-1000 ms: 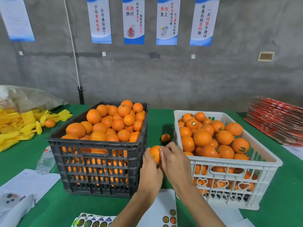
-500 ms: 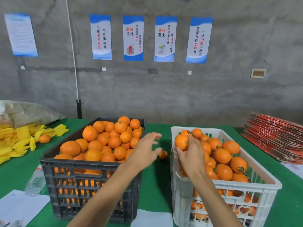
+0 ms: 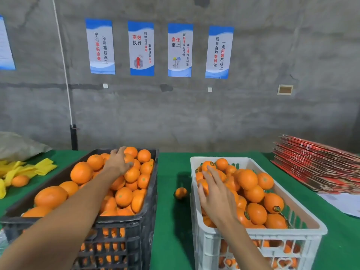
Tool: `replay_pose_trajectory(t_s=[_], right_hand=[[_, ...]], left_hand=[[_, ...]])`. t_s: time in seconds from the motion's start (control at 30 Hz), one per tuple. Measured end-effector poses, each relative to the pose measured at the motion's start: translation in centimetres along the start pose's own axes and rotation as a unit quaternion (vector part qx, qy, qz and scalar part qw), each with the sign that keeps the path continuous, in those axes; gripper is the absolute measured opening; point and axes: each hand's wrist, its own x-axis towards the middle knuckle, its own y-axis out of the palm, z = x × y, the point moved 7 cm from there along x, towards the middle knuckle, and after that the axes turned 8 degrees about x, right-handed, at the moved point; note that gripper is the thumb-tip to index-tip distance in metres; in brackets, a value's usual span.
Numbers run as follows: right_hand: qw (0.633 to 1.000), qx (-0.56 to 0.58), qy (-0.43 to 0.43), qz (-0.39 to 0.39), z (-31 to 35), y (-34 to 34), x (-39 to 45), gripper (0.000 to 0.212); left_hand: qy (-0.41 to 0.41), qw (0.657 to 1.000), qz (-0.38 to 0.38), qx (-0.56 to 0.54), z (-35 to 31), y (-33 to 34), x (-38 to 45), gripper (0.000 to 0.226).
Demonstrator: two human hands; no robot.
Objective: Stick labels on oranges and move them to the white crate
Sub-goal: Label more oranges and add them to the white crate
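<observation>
The left hand (image 3: 118, 162) reaches deep into the black crate (image 3: 144, 221), its fingers (image 3: 121, 151) spread over an orange (image 3: 128, 158) near the far end of the heap; whether they have closed round it cannot be told. The right hand (image 3: 216, 193) lies over the near-left part of the white crate (image 3: 259, 233), its fingers (image 3: 211, 172) straight and relaxed on the fruit, with no orange visibly held.

Beyond the right fingers, several oranges carry round dark labels, among them a labelled orange (image 3: 208, 165) just past the fingertips. The white crate looks nearly full. Under and around the left fingers the black crate is heaped with oranges showing no labels, so the job seems roughly half done, with a whole crate left.

Between the two hands, a stray orange (image 3: 180, 192) sits on the green table (image 3: 171, 221) in the gap, just beside the white crate's wall. That gap is narrow, and both crate rims stand high. Out to the left lie yellow sleeves (image 3: 37, 168), and out to the right a stack of red cartons (image 3: 319, 164). Open room above the crates looks ample.
</observation>
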Motion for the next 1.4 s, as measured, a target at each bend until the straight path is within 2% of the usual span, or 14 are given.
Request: replay_pose_trajectory(t_s=[0.23, 0.47, 0.67, 0.8, 0.87, 0.97, 1.07, 1.17, 1.27, 1.4], right_hand=[[0.999, 0.003, -0.011, 0.036, 0.2, 0.6, 0.2, 0.043], [0.999, 0.026, -0.01, 0.045, -0.2, 0.9, 0.0, 0.042], [0.995, 0.067, -0.056, 0.04, 2.0, 1.2, 0.4, 0.044], [0.968, 0.239, -0.049, 0.055, 7.0, 2.0, 0.0, 0.053], [0.947, 0.318, -0.023, 0.027, 8.6, 1.7, -0.8, 0.056], [0.932, 0.357, -0.013, -0.059, 8.9, 0.1, -3.9, 0.056], [0.931, 0.351, -0.031, -0.095, 7.6, -0.3, -9.1, 0.055], [0.948, 0.316, -0.026, -0.026, 4.5, 1.8, -14.2, 0.059], [0.956, 0.271, 0.003, 0.111, 1.3, 5.3, -18.6, 0.063], [0.944, 0.218, 0.036, 0.246, -1.9, 8.3, -23.1, 0.054]], left_hand=[[0.007, 1.0, -0.003, -0.026, 0.3, 2.7, 2.2, 0.071], [-0.03, 0.997, -0.029, -0.064, 0.8, 2.1, 1.8, 0.066], [0.113, 0.978, -0.107, -0.138, -6.3, -3.3, -3.6, 0.062], [0.196, 0.939, -0.183, -0.213, -11.2, -5.8, -12.4, 0.07], [0.218, 0.916, -0.199, -0.271, -12.4, -5.7, -16.7, 0.077], [0.182, 0.894, -0.172, -0.371, -12.2, -4.0, -22.1, 0.084], [0.175, 0.906, -0.161, -0.351, -11.6, -0.8, -26.4, 0.084], [0.143, 0.913, -0.049, -0.379, -10.4, 5.3, -29.0, 0.074], [0.051, 0.909, 0.081, -0.405, -7.8, 12.5, -31.2, 0.07], [-0.018, 0.909, 0.137, -0.394, -5.0, 19.0, -34.2, 0.072]])
